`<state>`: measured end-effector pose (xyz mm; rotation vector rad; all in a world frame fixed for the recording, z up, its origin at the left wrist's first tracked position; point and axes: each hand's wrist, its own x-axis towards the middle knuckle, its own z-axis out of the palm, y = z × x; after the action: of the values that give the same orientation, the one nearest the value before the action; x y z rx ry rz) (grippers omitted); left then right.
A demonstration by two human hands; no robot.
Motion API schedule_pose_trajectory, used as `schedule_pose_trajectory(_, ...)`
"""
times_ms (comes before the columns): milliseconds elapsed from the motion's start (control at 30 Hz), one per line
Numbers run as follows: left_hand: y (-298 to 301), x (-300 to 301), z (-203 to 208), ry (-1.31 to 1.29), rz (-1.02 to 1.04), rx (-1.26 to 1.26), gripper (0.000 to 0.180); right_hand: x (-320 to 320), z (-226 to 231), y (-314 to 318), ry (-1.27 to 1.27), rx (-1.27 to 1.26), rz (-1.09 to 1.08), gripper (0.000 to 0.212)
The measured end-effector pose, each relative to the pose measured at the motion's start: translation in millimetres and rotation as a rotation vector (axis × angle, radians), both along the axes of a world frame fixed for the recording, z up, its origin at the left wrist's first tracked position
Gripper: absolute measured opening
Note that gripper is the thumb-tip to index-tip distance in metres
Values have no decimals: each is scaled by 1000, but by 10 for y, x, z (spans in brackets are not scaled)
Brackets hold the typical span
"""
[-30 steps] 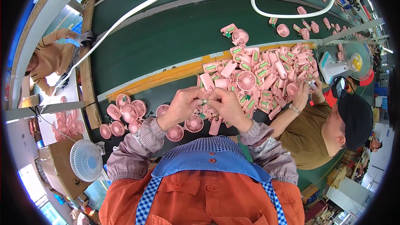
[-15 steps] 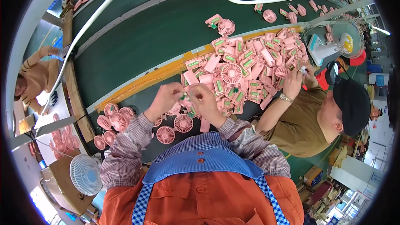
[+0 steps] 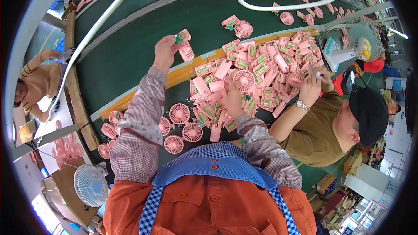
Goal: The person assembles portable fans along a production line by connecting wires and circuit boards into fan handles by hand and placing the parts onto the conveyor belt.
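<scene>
My left hand (image 3: 164,53) is stretched out over the green belt. Its fingers pinch a pink handheld-fan body (image 3: 186,49) with a small green circuit board at the fingertips. My right hand (image 3: 234,97) reaches over the heap of pink fan housings (image 3: 270,58), fingers stretched and slightly apart, beside a round fan head (image 3: 244,80). Whether its fingertips touch a part is hard to see. Many housings show a green cell inside. Several round fan heads (image 3: 179,113) lie nearer to me, left of the heap.
A yellow-taped ledge (image 3: 143,91) divides the heap from the green conveyor belt (image 3: 126,61), where more fan parts (image 3: 243,28) lie. A co-worker (image 3: 318,126) handles a part at the right. A white cable (image 3: 104,15) hangs across the left. A desk fan (image 3: 363,45) stands at far right.
My hands were together over the near parts. The left has moved up and left over the belt with the pink fan body; the right has moved right to the heap. Parts on the belt shifted slightly right.
</scene>
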<state>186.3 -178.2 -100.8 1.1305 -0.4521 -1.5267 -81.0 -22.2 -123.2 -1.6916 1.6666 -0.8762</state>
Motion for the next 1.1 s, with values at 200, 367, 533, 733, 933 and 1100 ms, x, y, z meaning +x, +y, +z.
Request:
schedule_pose_trajectory(200, -184, 224, -414, 155, 237, 146, 15, 81, -168, -199, 327, 59, -32, 21)
schedule_pose_trajectory(367, 39, 827, -817, 75, 331, 271, 14, 97, -205, -200, 338, -17, 8, 14)
schedule_pose_trajectory(533, 338, 1162, -962, -52, 261, 269, 14, 93, -140, -174, 432, 43, 65, 16)
schedule_pose_trajectory(733, 786, 1181, -899, -855, 247, 213, 25, 54, -62, -107, 174, -176, 174, 7)
schedule_pose_trajectory(933, 1716, 842, -443, -1202, -274, 70, 12, 56, 362, 80, -481, 411, -2, 5)
schedule_pose_trajectory(1100, 2293, 626, -547, -1388, -656, 83, 14, 231, 578, 204, -827, 486, -48, 7)
